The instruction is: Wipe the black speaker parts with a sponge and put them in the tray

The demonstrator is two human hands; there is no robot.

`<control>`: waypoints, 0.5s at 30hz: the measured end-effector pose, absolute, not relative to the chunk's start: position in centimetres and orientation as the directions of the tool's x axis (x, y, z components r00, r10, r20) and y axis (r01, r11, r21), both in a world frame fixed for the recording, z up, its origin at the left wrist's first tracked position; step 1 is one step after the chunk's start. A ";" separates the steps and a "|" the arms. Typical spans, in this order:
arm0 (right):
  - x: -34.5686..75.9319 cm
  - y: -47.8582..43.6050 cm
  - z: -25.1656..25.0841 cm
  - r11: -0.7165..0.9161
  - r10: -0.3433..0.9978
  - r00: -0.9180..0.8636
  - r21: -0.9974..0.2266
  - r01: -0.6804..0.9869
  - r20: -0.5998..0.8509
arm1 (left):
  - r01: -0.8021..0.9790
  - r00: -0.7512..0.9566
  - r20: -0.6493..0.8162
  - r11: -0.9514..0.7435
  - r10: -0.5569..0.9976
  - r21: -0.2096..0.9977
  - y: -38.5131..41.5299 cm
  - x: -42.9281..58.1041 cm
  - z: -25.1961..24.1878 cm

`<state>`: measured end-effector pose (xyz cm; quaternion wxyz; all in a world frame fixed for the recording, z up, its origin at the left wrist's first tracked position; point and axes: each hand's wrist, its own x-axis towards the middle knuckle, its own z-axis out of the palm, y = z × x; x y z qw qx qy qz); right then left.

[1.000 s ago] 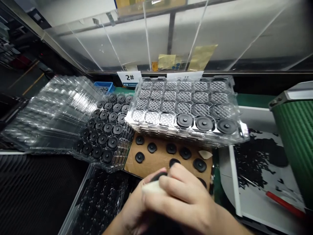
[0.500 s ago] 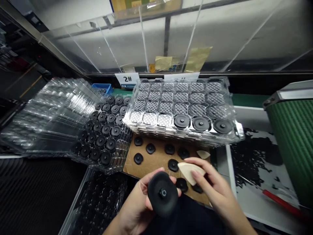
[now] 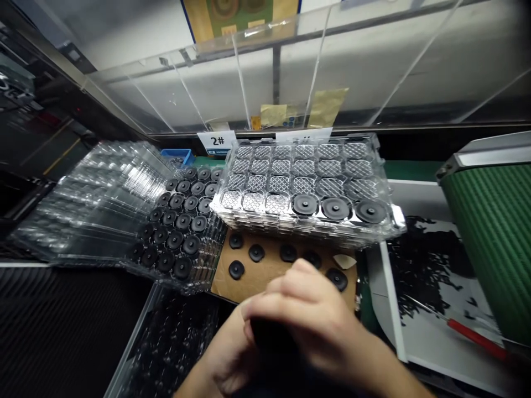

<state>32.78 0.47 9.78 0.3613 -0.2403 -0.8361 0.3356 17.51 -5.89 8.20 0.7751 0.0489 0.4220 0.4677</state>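
Observation:
My left hand (image 3: pixel 230 354) is low in the middle with its fingers curled around a round black rubber disc (image 3: pixel 271 333), of which only a dark part shows. Over the disc's top is my right hand (image 3: pixel 319 312), bent fingers closed against it. The cream wedge-shaped pad seen in that hand earlier is hidden behind the fingers. Beyond the hands, several like discs (image 3: pixel 256 252) lie spread on a brown cardboard sheet (image 3: pixel 269 276). A second cream wedge pad (image 3: pixel 344 261) rests near the sheet's right edge.
Behind the cardboard stands a stack of clear trays (image 3: pixel 286 221), three discs in its front row. A disc-filled tray (image 3: pixel 182 221) and more clear trays (image 3: pixel 91 204) are on the left. At right are a white bin (image 3: pixel 394 304) with black scraps, a red-handled tool (image 3: pixel 477 338) and a green belt (image 3: pixel 489 237).
My right hand has moved left onto the disc in my left hand, covering much of it and hiding the cream pad. The view has tilted slightly upward.

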 end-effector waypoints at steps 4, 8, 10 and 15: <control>35.0 -0.6 6.7 0.306 0.888 -0.448 -0.861 0.407 0.104 | -0.718 0.181 -0.649 0.550 0.739 0.426 -6.4 16.8 8.7; 35.1 -4.1 2.6 -0.192 0.906 -0.329 -0.951 0.241 -0.266 | -0.742 0.079 -0.714 0.519 0.696 0.424 -6.7 16.3 8.0; 34.8 -5.0 1.6 -0.293 0.888 -0.296 -0.928 0.231 -0.353 | -0.749 0.062 -0.733 0.517 0.678 0.415 -6.7 16.4 7.4; 33.6 -3.8 5.0 -0.049 0.992 -0.096 -0.958 0.283 -0.080 | -0.720 0.053 -0.722 0.527 0.690 0.452 -6.6 17.2 7.1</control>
